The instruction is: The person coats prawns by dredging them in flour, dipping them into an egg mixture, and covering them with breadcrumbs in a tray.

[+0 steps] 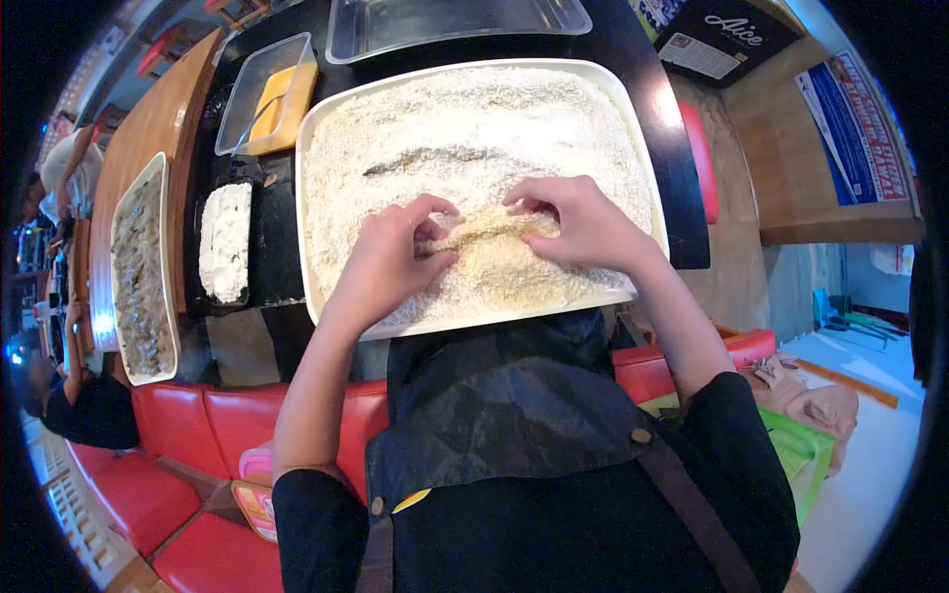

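A large white tray (pixel 645 148) full of pale breadcrumbs (pixel 554 109) lies before me. Over its near half, my left hand (pixel 400 247) and my right hand (pixel 583 225) pinch opposite ends of a long, crumb-coated piece (pixel 484 231). Fingers and thumbs are closed around its ends; what lies under the coating cannot be made out. Loose crumbs are heaped just below it. Farther back in the tray, a dark elongated streak (pixel 430 158) shows among the crumbs, either a piece or a groove.
To the left stand a clear tub (pixel 237 104) with yellow liquid and a utensil, and a small container of white powder (pixel 227 242). A long tray (pixel 170 296) of greyish pieces is beyond. Another clear tub (pixel 455 47) sits behind. A co-worker (pixel 89 410) is at far left.
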Action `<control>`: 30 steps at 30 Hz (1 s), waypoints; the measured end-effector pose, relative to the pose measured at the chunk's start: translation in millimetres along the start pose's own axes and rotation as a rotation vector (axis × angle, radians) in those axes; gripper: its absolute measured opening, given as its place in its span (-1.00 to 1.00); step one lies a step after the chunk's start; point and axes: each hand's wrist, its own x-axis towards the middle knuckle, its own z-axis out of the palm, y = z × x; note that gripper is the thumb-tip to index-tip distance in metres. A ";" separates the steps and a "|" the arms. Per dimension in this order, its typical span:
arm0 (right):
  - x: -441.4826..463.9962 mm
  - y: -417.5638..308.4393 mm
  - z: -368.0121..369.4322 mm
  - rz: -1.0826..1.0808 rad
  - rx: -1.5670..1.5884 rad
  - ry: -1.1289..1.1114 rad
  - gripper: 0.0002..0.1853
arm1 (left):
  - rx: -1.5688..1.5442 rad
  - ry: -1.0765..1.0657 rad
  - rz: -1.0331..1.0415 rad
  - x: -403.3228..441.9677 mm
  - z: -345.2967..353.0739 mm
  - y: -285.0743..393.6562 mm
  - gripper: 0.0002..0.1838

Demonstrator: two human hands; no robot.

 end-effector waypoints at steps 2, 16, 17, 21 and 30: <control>1.5 -1.5 -7.0 0.054 -0.024 -0.039 -0.55 | 0.151 -0.069 0.065 2.5 -9.3 -5.3 -0.64; -9.8 15.0 1.1 -0.093 -0.029 0.152 -0.71 | 0.212 0.177 0.319 -7.8 -0.4 -23.9 -0.73; -6.4 8.8 4.9 -0.167 -0.055 0.223 -0.73 | 0.213 0.217 0.347 -6.9 1.5 -14.9 -0.72; 0.1 4.2 15.9 -0.227 -0.051 0.208 -0.75 | 0.089 0.187 0.327 -1.2 19.5 -4.9 -0.67; 1.2 2.3 14.6 -0.098 -0.036 0.100 -0.74 | 0.009 0.063 0.188 0.5 21.7 -8.6 -0.64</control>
